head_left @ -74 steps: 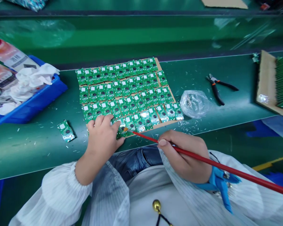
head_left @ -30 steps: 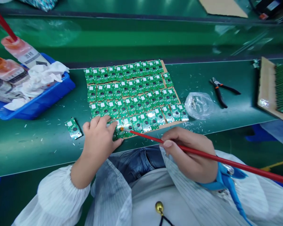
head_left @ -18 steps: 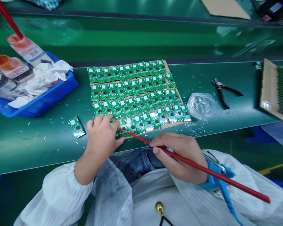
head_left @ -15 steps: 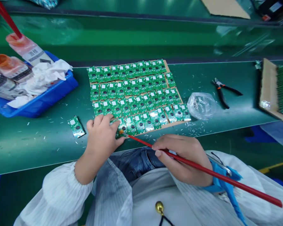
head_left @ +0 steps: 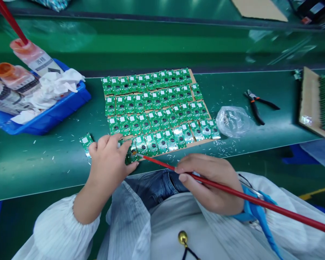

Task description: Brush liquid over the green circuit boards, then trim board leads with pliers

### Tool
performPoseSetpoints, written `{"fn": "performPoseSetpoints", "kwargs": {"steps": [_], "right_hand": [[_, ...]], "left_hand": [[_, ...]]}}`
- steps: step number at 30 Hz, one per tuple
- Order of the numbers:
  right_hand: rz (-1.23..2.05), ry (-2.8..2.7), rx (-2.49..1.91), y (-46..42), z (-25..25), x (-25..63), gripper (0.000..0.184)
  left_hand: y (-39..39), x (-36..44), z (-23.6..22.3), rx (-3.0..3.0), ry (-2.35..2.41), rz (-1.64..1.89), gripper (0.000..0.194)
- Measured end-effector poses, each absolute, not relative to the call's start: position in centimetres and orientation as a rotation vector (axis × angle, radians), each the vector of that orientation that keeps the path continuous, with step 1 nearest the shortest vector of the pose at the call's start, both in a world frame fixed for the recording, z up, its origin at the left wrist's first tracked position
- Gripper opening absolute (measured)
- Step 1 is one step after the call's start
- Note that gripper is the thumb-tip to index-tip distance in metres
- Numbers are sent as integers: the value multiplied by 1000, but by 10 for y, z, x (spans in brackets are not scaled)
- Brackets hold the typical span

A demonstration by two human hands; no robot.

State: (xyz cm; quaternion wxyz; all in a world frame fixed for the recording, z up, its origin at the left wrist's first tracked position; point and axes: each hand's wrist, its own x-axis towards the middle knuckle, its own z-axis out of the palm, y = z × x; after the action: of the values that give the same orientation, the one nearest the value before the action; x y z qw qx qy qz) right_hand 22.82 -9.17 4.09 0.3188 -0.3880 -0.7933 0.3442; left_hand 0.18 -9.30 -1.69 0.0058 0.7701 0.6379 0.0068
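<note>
My right hand (head_left: pixel 212 184) grips a thin red-handled brush (head_left: pixel 158 162) like a pen. Its tip touches a green circuit board (head_left: pixel 134 147) at the left end of the front row. Around that board my left hand (head_left: pixel 108 155) is curled, thumb at the near edge and fingers over the far side, partly hiding it. More circuit boards (head_left: pixel 153 119) lie in rows on a cardboard sheet (head_left: pixel 196 144), each with a white square and a dark round spot. One loose circuit board (head_left: pixel 86 140) lies left of my left hand, partly covered by it.
A blue bin (head_left: pixel 70 104) at the left holds orange-stained bottles (head_left: pixel 14 77) and crumpled tissue (head_left: pixel 52 85). Right of the boards are a clear plastic bag (head_left: pixel 231 122), cutters (head_left: pixel 256 106) and small scattered clippings. A cardboard box (head_left: pixel 310 101) with upright boards stands far right.
My left hand has moved left, now partly covering the loose board. The brush tip has shifted slightly left, from one front-row board to the one beside it.
</note>
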Motion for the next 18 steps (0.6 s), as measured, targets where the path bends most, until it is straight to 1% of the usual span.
{"fn": "performPoseSetpoints", "kwargs": {"steps": [7,11,13,18], "right_hand": [[896,-2112,-996,-89,23,213,11],[974,-2209,-971,-92,26,214,13],[991,-2238,-955,-93,30,215,15],[940,-2224,-1021,-97,35,219,15]], "left_hand": [[-94,1,-20,2402,1989,-26,44],[-93,1,-22,2394,1998,-12,39],[-93,1,-24,2392,1997,-6,39],[-93,0,-25,2373,2001,0,41]]}}
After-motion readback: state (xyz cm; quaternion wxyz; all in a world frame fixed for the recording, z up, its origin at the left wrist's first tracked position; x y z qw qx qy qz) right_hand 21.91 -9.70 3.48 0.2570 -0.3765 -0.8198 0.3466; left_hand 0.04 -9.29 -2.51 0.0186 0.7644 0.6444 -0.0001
